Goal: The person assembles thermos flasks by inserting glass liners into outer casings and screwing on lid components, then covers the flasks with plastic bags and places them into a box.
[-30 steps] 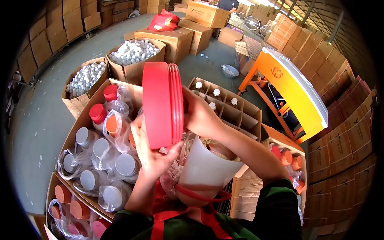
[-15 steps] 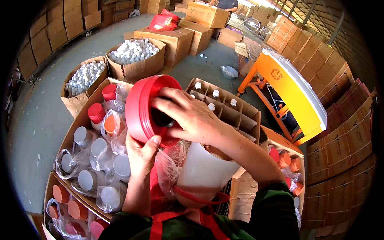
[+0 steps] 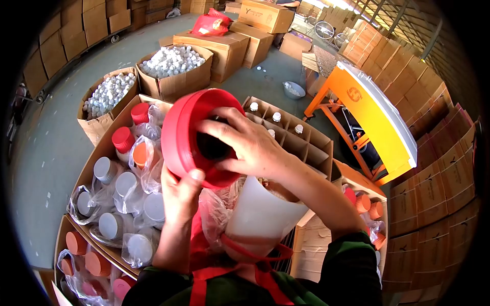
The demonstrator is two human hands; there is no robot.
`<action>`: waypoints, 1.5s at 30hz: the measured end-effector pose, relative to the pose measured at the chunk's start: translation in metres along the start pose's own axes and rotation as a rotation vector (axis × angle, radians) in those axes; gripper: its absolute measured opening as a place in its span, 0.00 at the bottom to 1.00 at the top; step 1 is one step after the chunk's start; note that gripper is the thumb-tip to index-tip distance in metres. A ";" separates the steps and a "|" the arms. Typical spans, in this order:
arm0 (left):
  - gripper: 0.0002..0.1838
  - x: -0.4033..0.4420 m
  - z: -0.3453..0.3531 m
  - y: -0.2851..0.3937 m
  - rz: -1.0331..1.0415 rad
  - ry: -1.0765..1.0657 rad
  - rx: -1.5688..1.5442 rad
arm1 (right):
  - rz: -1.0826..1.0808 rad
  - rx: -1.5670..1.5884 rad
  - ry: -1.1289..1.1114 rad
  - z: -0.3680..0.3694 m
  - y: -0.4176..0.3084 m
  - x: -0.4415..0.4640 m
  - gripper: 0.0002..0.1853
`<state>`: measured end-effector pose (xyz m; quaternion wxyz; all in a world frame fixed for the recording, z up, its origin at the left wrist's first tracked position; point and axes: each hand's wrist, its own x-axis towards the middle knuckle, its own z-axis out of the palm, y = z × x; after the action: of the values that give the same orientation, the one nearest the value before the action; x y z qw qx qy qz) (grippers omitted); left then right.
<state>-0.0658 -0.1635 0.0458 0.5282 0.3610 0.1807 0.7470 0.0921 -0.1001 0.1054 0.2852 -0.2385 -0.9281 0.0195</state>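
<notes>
A large red plastic lid (image 3: 176,135), ring-shaped with a deep rim and a dark hole in its middle, is held tilted in front of me. My left hand (image 3: 181,196) grips its lower edge from below, thumb on the rim. Inside the lid, the fingers and thumb of my right hand (image 3: 247,145) curl around the dark hole; whether a small part sits between them is hidden. Below my right forearm stands a translucent white plastic container (image 3: 255,217), open at the top, with brownish contents. Clear plastic bagging (image 3: 217,211) bunches beside it.
At left a carton (image 3: 81,191) holds bagged jars with grey and red caps. A divided carton (image 3: 306,153) with white-capped bottles lies ahead. Two boxes of small white caps (image 3: 173,61) stand beyond, and an orange-yellow machine (image 3: 370,122) at right. Another carton (image 3: 380,196) holds orange-capped jars.
The red lid has shifted slightly right and tipped so its dark hole shows more. Both hands moved along with it, my right fingers still inside.
</notes>
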 end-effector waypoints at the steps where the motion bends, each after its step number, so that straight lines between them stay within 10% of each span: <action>1: 0.32 -0.006 -0.008 -0.006 0.045 -0.021 0.280 | 0.117 0.113 0.020 0.002 0.001 0.001 0.41; 4: 0.41 0.001 -0.003 -0.012 0.946 -0.337 1.235 | 0.144 0.658 0.126 0.040 0.033 -0.010 0.27; 6: 0.42 -0.001 0.001 -0.012 0.997 -0.362 1.376 | 0.195 0.756 0.102 0.049 0.046 -0.015 0.25; 10: 0.35 0.003 -0.015 -0.008 0.003 -0.019 0.386 | 0.105 0.248 0.087 0.009 0.017 -0.006 0.38; 12: 0.33 0.007 -0.007 -0.004 -0.068 0.069 0.017 | 0.095 -0.011 -0.139 0.000 0.004 0.000 0.40; 14: 0.32 -0.002 -0.020 -0.015 0.157 -0.062 0.521 | 0.094 0.189 0.125 0.013 0.013 0.002 0.34; 16: 0.37 0.009 -0.014 -0.011 0.935 -0.391 1.203 | 0.264 0.662 0.050 0.037 0.042 -0.007 0.30; 18: 0.45 0.007 0.002 -0.001 0.933 -0.529 1.384 | 0.282 0.727 0.050 0.031 0.034 -0.004 0.29; 21: 0.45 0.011 0.008 0.004 0.252 -0.114 0.311 | 0.290 0.383 0.047 0.015 0.012 -0.001 0.34; 24: 0.43 0.013 -0.012 0.008 -0.070 -0.274 0.002 | 0.115 0.086 0.146 0.003 0.003 0.001 0.34; 28: 0.32 0.015 -0.020 0.004 0.518 -0.710 0.665 | 0.666 1.274 0.154 0.011 0.021 -0.002 0.30; 32: 0.36 0.006 -0.008 0.000 0.072 -0.236 0.120 | 0.339 0.383 0.081 0.003 0.005 -0.001 0.31; 36: 0.24 0.014 -0.012 0.013 0.638 -0.676 0.734 | 0.667 1.291 0.172 0.013 0.015 -0.001 0.29; 38: 0.24 0.005 -0.005 0.010 0.459 -0.506 0.642 | 0.605 1.489 0.200 0.011 0.016 -0.001 0.26; 40: 0.27 0.000 0.015 0.010 0.125 -0.297 -0.034 | 0.314 0.266 0.237 0.002 0.003 0.003 0.23; 45: 0.29 0.015 -0.001 0.003 0.749 -0.640 0.975 | 0.537 2.095 0.187 0.011 0.035 -0.006 0.19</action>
<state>-0.0710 -0.1502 0.0523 0.0394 0.7978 0.1942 0.5694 0.1054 -0.0707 0.0870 0.4033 -0.0724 -0.3425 0.8455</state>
